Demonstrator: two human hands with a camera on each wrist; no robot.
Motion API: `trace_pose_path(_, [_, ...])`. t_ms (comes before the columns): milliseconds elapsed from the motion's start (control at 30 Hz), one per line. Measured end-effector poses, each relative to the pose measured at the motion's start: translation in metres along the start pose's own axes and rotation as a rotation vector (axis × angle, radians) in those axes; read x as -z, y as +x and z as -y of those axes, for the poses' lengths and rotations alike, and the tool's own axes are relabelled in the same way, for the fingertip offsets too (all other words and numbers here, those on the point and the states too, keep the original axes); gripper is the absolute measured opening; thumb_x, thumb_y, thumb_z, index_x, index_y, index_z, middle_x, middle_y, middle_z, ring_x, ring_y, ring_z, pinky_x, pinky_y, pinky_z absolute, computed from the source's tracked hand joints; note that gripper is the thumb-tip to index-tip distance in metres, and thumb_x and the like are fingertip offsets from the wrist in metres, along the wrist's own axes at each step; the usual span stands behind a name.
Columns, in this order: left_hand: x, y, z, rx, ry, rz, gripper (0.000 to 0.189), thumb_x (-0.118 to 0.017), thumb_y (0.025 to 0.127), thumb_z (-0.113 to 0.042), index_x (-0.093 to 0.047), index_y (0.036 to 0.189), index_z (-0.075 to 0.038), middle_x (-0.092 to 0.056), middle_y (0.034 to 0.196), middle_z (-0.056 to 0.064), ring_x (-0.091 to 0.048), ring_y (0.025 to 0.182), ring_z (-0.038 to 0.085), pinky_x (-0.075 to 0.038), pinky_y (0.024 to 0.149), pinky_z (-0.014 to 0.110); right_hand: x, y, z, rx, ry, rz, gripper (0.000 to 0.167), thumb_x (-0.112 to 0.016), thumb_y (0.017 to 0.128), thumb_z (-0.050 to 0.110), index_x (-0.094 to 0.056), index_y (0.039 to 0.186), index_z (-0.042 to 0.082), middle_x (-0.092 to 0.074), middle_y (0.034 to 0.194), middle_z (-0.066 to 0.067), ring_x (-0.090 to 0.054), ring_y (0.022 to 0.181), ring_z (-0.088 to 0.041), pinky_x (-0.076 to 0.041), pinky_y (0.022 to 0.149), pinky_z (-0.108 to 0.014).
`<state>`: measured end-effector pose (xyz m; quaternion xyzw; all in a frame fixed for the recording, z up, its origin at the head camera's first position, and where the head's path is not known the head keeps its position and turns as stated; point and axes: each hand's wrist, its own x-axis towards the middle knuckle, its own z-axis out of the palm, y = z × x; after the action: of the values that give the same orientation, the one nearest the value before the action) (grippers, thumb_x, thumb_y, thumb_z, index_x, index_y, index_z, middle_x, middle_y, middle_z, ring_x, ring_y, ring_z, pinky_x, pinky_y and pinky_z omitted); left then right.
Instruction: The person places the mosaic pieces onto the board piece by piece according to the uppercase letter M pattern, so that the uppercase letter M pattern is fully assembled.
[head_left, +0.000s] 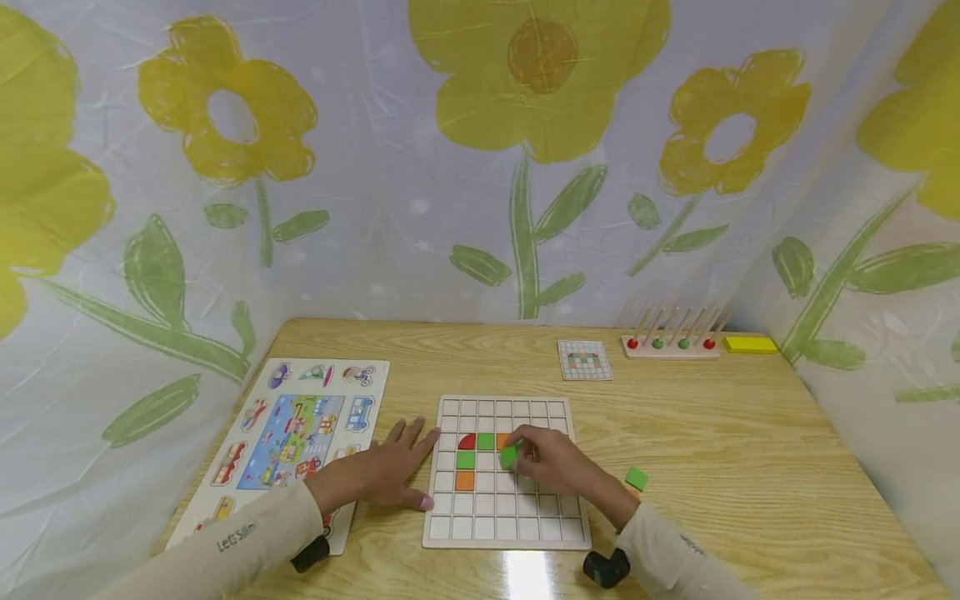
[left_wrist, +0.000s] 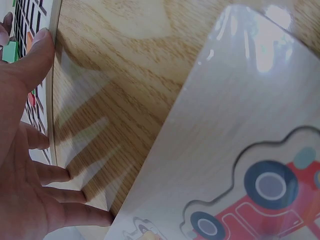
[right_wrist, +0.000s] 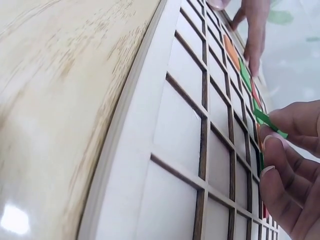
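A white wooden grid board [head_left: 507, 544] lies on the table in front of me. My right hand [head_left: 551, 460] pinches a green square tile [right_wrist: 270, 123] between thumb and fingers, over the grid's upper middle. In the grid sit a red quarter-round tile [head_left: 467, 442], a green tile [head_left: 486, 442], a partly covered orange tile [head_left: 502, 441], another green tile [head_left: 465, 460] and an orange square [head_left: 464, 481]. The right wrist view shows more red and green slivers beyond my fingers. My left hand [head_left: 386, 473] spreads its fingers along the board's left edge, thumb at the rim.
At the left lies a vehicle picture puzzle [head_left: 345, 467], partly under my left forearm. A pattern card [head_left: 585, 360], a peg stand [head_left: 670, 347] with red and green beads, and a yellow block [head_left: 750, 345] are at the back. One loose green tile [head_left: 637, 478] lies near my right wrist.
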<state>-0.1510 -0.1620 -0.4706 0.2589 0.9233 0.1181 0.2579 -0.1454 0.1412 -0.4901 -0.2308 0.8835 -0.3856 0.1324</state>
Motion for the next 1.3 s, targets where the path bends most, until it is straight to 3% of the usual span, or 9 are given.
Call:
trace_pose_path(400, [-0.0026,0.0006,0.0012,0.008,0.006,0.002,0.104,-0.071,0.084,-0.060,-0.019,0.162,-0.014,-0.010,0.167,0.021,-0.011,0.152,0.050,-0.027,0.108,0.076,-0.0060,0.0027,0.0033,-0.076,0.006,-0.005,0.020,-0.068,0.095,0.009,-0.067,0.115,0.011,-0.062,0.085,0.007,-0.053,0.072,-0.007,-0.045,0.067,-0.022])
trace_pose_path(700, [-0.0025,0.0009,0.0014,0.007,0.013,-0.002,0.105,-0.071,0.084,-0.061,-0.019,0.162,-0.014,-0.010,0.167,0.021,-0.012,0.152,0.050,-0.027,0.107,0.076,-0.0080,0.0036,0.0041,-0.087,0.006,-0.012,0.019,-0.070,0.094,0.012,-0.069,0.113,0.008,-0.061,0.085,0.005,-0.052,0.074,-0.009,-0.044,0.067,-0.024])
trace_pose_path(1300, [-0.0005,0.0013,0.0020,0.000,0.021,0.010,0.104,-0.069,0.085,-0.062,-0.017,0.162,-0.014,-0.008,0.168,0.020,-0.010,0.152,0.050,-0.027,0.108,0.075,-0.0069,0.0049,0.0092,-0.156,-0.080,-0.002,0.021,-0.076,0.090,0.015,-0.070,0.110,0.012,-0.060,0.081,0.008,-0.052,0.071,-0.009,-0.043,0.065,-0.025])
